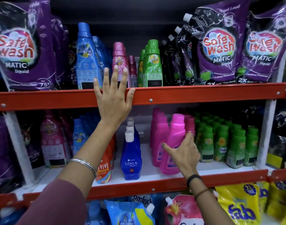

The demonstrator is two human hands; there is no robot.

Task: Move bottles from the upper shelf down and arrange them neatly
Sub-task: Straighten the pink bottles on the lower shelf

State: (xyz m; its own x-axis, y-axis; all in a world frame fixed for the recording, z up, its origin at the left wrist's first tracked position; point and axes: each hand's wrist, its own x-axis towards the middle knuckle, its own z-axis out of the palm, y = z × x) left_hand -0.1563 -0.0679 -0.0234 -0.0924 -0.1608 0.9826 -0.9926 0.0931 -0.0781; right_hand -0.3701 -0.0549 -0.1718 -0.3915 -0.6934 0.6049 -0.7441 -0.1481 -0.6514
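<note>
My left hand [113, 96] is raised with fingers spread, in front of the red rail of the upper shelf [187, 95], its fingertips reaching a pink bottle [120, 62] that stands there. Beside that bottle stand blue bottles [86, 57], a small maroon bottle [132, 69] and green bottles [152, 62]. On the lower shelf [155, 172] my right hand [182, 153] wraps around a bright pink bottle [175, 138] at the front of a pink group. The bottle leans slightly left.
Purple Safewash pouches [218, 44] fill both ends of the upper shelf. The lower shelf holds a blue Ujala bottle [130, 159], a Revive bottle [105, 168] and several rows of green bottles [223, 140]. Yellow and blue pouches sit below.
</note>
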